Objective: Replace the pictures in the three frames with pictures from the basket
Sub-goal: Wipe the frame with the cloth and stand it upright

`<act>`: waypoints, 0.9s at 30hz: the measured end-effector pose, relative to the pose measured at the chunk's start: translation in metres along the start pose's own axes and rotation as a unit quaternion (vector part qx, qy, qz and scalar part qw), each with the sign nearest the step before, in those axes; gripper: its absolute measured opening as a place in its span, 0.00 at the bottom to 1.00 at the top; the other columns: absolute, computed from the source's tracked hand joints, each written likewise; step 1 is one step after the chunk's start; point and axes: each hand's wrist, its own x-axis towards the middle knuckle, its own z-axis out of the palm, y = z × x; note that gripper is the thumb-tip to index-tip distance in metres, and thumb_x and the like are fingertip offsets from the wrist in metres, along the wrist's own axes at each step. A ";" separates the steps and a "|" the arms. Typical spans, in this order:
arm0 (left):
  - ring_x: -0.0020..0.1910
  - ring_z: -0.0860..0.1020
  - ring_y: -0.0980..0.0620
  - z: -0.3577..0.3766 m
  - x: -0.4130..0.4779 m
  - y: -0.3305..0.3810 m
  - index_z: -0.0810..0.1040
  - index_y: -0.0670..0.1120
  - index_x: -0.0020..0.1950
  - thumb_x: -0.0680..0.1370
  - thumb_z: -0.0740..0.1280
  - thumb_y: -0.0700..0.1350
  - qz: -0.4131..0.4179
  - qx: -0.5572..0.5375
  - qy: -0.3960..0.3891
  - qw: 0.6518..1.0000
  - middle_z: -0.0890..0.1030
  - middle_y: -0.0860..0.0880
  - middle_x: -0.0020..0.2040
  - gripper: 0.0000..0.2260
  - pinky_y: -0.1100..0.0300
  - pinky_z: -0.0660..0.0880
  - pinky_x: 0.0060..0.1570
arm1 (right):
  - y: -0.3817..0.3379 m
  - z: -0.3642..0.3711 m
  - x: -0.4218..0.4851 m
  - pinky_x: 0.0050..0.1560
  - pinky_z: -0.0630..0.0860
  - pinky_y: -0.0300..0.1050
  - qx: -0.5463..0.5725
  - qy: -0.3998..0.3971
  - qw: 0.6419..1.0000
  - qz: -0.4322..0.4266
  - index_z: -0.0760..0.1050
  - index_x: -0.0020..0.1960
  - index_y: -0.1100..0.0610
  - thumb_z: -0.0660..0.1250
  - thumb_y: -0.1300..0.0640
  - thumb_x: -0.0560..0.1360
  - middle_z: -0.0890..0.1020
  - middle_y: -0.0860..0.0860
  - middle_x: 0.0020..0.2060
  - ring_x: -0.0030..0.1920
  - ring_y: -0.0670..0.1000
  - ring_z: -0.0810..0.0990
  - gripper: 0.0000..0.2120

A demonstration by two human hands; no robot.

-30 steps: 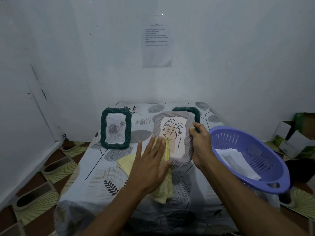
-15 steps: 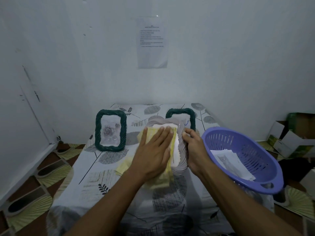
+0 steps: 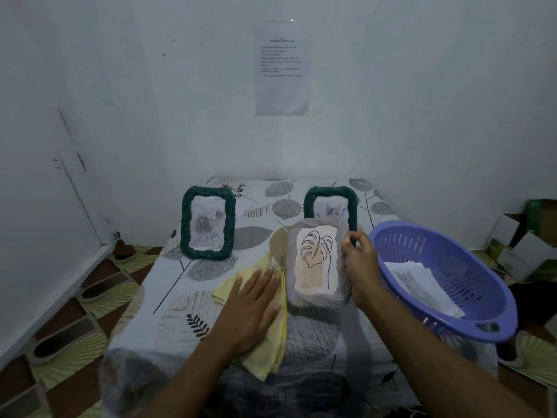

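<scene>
A grey frame [image 3: 316, 298] with a leaf line drawing stands tilted at the table's middle; my right hand [image 3: 360, 260] grips its right edge. My left hand [image 3: 256, 309] lies flat on a yellow cloth [image 3: 268, 351] just left of that frame, fingers spread. A dark green frame [image 3: 208, 223] showing a rose picture stands at the back left. A second dark green frame [image 3: 331, 203] stands behind the grey one, partly hidden. The purple basket [image 3: 446, 285] at the right holds paper pictures [image 3: 422, 285].
The table [image 3: 168, 312] wears a leaf-patterned cover and stands against a white wall bearing a paper notice [image 3: 281, 67]. Cardboard boxes [image 3: 524, 242] sit on the floor at the far right. Sandals [image 3: 60, 345] lie on the tiled floor to the left.
My left hand has drawn the yellow cloth down off the grey frame's front onto the table, uncovering the leaf picture. My right hand still holds the frame's right edge.
</scene>
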 end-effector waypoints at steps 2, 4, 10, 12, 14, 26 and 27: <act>0.77 0.47 0.49 0.011 -0.001 -0.010 0.60 0.52 0.76 0.76 0.32 0.67 -0.038 0.010 -0.015 0.999 0.53 0.52 0.78 0.36 0.49 0.40 0.73 | 0.002 -0.006 0.000 0.46 0.79 0.53 0.014 0.015 1.000 0.006 0.74 0.52 0.53 0.59 0.60 0.80 0.82 0.57 0.48 0.44 0.56 0.80 0.06; 0.76 0.41 0.51 0.014 0.003 -0.016 0.60 0.53 0.76 0.70 0.28 0.71 -0.070 0.003 -0.037 0.997 0.50 0.54 0.78 0.43 0.45 0.36 0.72 | 0.002 -0.011 0.002 0.48 0.80 0.54 0.033 0.019 0.999 0.014 0.75 0.52 0.53 0.59 0.61 0.80 0.82 0.57 0.48 0.46 0.57 0.81 0.07; 0.77 0.41 0.52 0.007 0.005 -0.031 0.54 0.55 0.77 0.67 0.32 0.66 -0.139 0.009 -0.087 0.986 0.45 0.55 0.79 0.41 0.39 0.42 0.72 | 0.006 -0.007 0.003 0.47 0.79 0.54 0.066 0.009 0.998 0.021 0.75 0.48 0.52 0.60 0.61 0.80 0.83 0.59 0.49 0.45 0.57 0.81 0.08; 0.77 0.42 0.52 0.004 -0.002 -0.044 0.54 0.55 0.77 0.67 0.32 0.66 -0.146 0.003 -0.091 0.985 0.46 0.55 0.79 0.40 0.40 0.43 0.73 | 0.007 -0.001 -0.001 0.47 0.80 0.52 0.073 -0.010 0.997 0.024 0.75 0.50 0.53 0.59 0.61 0.81 0.83 0.58 0.50 0.47 0.58 0.82 0.07; 0.78 0.43 0.52 -0.002 -0.011 -0.061 0.54 0.55 0.78 0.68 0.33 0.66 -0.152 0.001 -0.090 0.984 0.46 0.55 0.79 0.40 0.41 0.44 0.73 | 0.010 0.007 -0.005 0.46 0.80 0.53 0.078 -0.026 0.996 0.028 0.75 0.50 0.53 0.59 0.61 0.81 0.83 0.57 0.48 0.45 0.57 0.82 0.07; 0.78 0.49 0.51 -0.032 -0.044 -0.112 0.58 0.53 0.77 0.71 0.35 0.66 -0.173 0.057 -0.046 0.982 0.52 0.53 0.79 0.38 0.41 0.36 0.71 | 0.013 0.050 -0.021 0.56 0.79 0.57 0.062 -0.100 0.993 0.025 0.76 0.52 0.54 0.60 0.61 0.81 0.82 0.58 0.52 0.52 0.59 0.81 0.07; 0.76 0.56 0.48 -0.036 -0.038 -0.107 0.62 0.50 0.75 0.74 0.37 0.65 -0.155 0.062 0.005 0.986 0.59 0.50 0.77 0.37 0.41 0.41 0.71 | 0.011 0.051 -0.021 0.53 0.80 0.55 0.062 -0.108 0.992 0.021 0.76 0.52 0.54 0.59 0.61 0.81 0.82 0.57 0.52 0.51 0.58 0.81 0.07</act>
